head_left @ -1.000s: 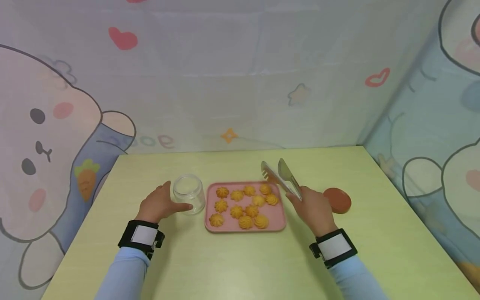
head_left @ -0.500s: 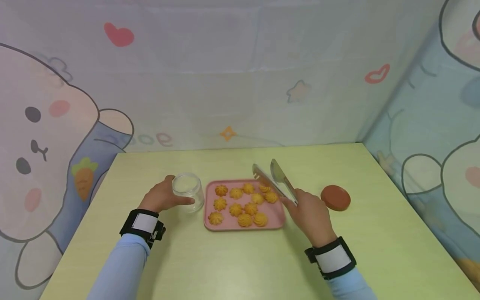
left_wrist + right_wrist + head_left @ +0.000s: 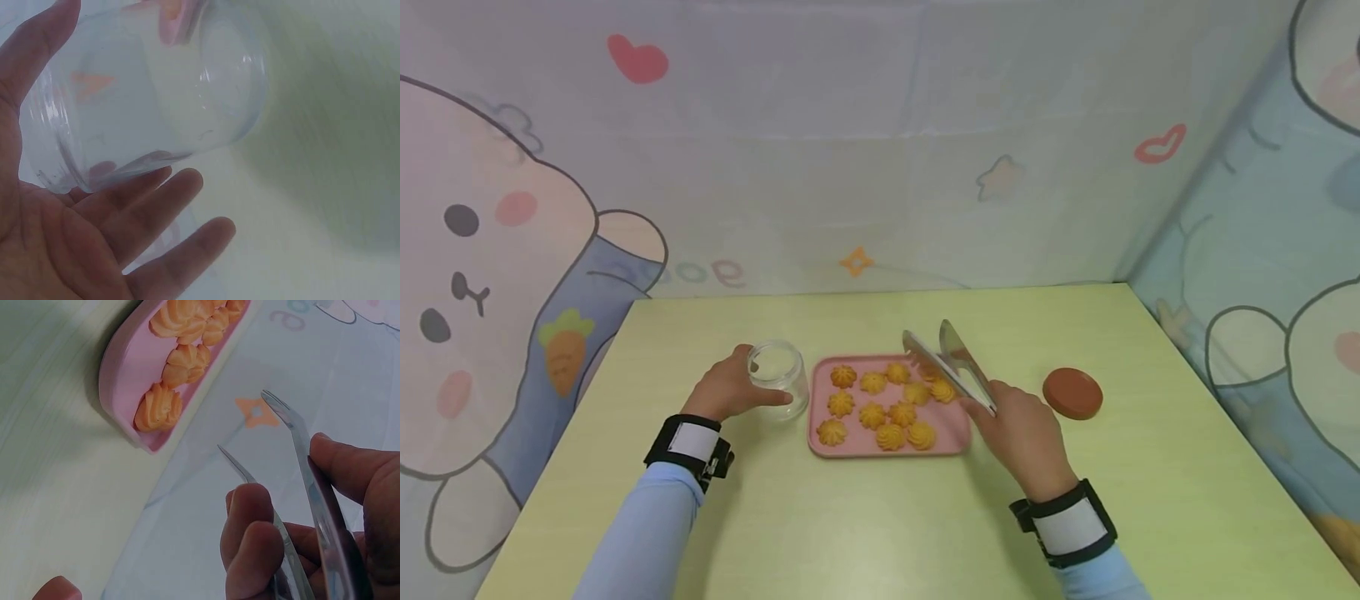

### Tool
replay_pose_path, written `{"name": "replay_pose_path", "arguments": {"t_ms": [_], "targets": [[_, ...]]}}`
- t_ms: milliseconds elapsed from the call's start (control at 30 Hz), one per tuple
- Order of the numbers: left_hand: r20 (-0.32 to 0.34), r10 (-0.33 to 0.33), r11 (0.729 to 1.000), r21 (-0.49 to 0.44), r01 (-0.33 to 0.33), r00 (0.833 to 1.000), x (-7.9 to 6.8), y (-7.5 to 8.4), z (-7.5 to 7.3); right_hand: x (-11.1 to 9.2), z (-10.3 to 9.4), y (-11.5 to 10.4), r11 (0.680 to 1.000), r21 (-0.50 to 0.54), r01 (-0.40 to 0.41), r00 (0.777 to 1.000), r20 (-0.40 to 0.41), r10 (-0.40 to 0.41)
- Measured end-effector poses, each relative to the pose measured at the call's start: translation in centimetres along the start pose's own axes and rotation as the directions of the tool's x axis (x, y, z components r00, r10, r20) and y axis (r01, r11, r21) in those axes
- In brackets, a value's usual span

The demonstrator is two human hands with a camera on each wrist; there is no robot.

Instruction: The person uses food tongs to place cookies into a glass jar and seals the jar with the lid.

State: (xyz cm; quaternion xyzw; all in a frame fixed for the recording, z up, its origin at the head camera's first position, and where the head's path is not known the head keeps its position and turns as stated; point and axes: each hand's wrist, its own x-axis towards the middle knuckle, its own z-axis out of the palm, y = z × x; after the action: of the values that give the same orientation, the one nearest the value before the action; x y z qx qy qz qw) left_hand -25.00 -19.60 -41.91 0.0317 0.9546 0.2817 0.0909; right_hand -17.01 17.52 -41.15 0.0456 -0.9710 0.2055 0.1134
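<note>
A clear glass jar [image 3: 786, 367] stands upright without a lid to the left of the pink tray [image 3: 953, 432]. My left hand [image 3: 726, 387] holds its near-left side, thumb in front; in the left wrist view the fingers of that hand [image 3: 69, 231] curve under the jar [image 3: 137, 94]. Metal tongs [image 3: 953, 378] are in my right hand [image 3: 1022, 433], above the tray's right end, with their tips spread apart. Between the tongs' arms [image 3: 315, 494] nothing is held in the right wrist view. Several swirled golden cookies [image 3: 872, 415] lie on the tray.
A round reddish-brown lid [image 3: 1072, 393] lies on the pale yellow table [image 3: 865, 525], right of my right hand. A cloth backdrop [image 3: 865, 150] with printed cartoon figures rises behind the table and along its sides.
The tongs and my right hand have moved left, farther over the tray's cookies. My left hand has shifted slightly closer around the jar. The cookies stay where they were.
</note>
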Motion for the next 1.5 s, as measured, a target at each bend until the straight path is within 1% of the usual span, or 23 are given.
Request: {"name": "replay_pose_path", "arguments": {"t_ms": [200,300,400,633,767,933,1200,1500], "targets": [[-0.03,0.029,0.998,-0.047,-0.03,0.999,0.5,-0.5,0.7,-0.1,-0.4,0.0,1.0,-0.013,-0.024,1.0,0.015,0.024],[-0.036,0.031,0.996,-0.086,-0.034,0.999,0.5,-0.6,1.1,-0.3,-0.6,0.0,1.0,-0.02,-0.023,1.0,0.014,0.023],[-0.044,0.025,0.994,-0.102,-0.029,0.999,0.4,-0.5,1.3,-0.4,-0.7,0.0,0.999,-0.031,-0.023,1.0,0.011,0.023],[-0.055,0.019,0.996,-0.082,-0.024,0.998,0.3,-0.3,1.4,-0.9,-0.8,0.5,0.995,-0.103,-0.005,1.0,-0.028,0.002],[-0.059,0.019,0.996,-0.09,-0.024,0.998,0.1,-0.4,1.5,-1.1,-0.9,0.7,0.989,-0.147,-0.006,0.999,-0.053,-0.002],[-0.066,0.027,0.995,-0.097,-0.034,0.997,0.0,-0.7,1.5,-1.3,-0.9,0.9,0.979,-0.204,0.008,0.996,-0.082,-0.026],[-0.063,0.031,0.996,-0.076,-0.036,0.997,0.2,-1.0,1.6,-1.4,-1.0,1.0,0.964,-0.267,0.021,0.997,-0.061,-0.038],[-0.063,0.025,0.997,-0.076,-0.03,0.998,0.3,-1.1,1.6,-1.3,-0.6,1.2,0.958,-0.288,0.021,0.999,-0.036,-0.033]]}}
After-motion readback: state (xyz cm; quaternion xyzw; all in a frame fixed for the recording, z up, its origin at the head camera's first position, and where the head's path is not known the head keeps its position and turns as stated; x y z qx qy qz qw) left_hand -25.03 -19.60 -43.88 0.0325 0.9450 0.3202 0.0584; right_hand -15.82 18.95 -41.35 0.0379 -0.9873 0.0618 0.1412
